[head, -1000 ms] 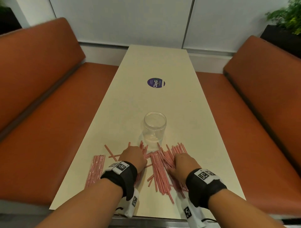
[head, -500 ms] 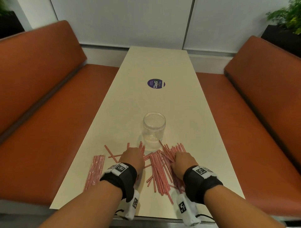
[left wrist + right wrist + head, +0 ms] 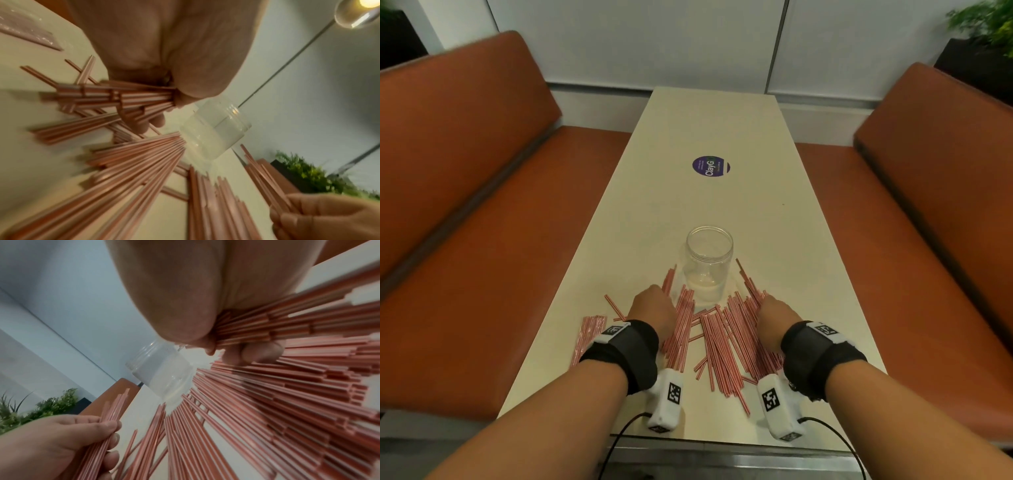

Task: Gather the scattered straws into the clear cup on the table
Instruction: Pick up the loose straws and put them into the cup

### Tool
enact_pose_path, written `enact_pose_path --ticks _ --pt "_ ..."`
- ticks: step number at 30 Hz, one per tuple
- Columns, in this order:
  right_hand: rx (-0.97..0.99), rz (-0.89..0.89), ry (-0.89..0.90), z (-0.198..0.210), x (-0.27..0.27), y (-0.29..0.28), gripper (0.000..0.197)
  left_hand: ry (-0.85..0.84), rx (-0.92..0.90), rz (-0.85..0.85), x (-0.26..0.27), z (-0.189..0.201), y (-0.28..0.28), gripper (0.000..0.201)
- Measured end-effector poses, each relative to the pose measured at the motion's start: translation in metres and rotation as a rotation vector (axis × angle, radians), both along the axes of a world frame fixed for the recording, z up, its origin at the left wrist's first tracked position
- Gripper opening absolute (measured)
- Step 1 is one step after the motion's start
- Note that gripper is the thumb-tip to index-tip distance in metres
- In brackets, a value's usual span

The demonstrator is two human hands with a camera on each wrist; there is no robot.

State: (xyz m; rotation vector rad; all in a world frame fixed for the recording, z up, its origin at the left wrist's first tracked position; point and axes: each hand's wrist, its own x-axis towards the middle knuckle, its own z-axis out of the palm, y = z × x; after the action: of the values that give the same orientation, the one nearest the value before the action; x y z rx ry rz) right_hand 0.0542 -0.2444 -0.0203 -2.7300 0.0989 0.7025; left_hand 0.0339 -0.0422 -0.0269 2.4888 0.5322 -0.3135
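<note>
Red-and-white straws (image 3: 717,337) lie scattered on the cream table (image 3: 722,130), just in front of an upright clear cup (image 3: 709,262). My left hand (image 3: 654,308) grips a bunch of straws (image 3: 131,95) left of the cup, fingers curled round them; the right wrist view shows the same bunch (image 3: 107,431) held in the left hand (image 3: 61,439). My right hand (image 3: 774,317) grips another bunch (image 3: 257,327) to the cup's right. The cup (image 3: 213,131) holds no straws. Both hands stay low over the pile.
A sealed packet of straws (image 3: 589,337) lies near the table's left edge. A purple round sticker (image 3: 710,167) sits mid-table. Orange bench seats (image 3: 482,240) flank both sides. A potted plant (image 3: 989,31) stands at the far right.
Both hands have closed round bunches of straws and lifted them slightly toward the cup. Straw ends now stick up beside the cup on both sides.
</note>
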Motion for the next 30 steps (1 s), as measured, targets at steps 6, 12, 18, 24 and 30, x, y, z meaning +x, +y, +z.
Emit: enact_pose_path --ticks 6,12,18,24,30 --pt "0.298 -0.145 -0.081 0.007 0.007 -0.009 0.028 -0.250 -0.579 0.177 0.017 0.014 0.004 0.020" --pt "0.515 -0.238 -0.274 0.034 0.028 -0.001 0.040 -0.423 -1.158 0.132 0.072 0.087 -0.025 0.014" --pt "0.830 -0.323 -0.294 0.046 0.039 0.001 0.026 -0.459 -1.022 -0.009 0.104 0.081 -0.044 0.023" --pt "0.959 -0.298 -0.231 0.047 0.038 0.004 0.015 -0.274 -0.829 -0.058 0.101 0.058 -0.047 0.028" --pt "1.084 -0.319 -0.177 0.052 0.047 0.007 0.014 -0.348 -0.577 -0.177 0.104 0.067 -0.035 0.032"
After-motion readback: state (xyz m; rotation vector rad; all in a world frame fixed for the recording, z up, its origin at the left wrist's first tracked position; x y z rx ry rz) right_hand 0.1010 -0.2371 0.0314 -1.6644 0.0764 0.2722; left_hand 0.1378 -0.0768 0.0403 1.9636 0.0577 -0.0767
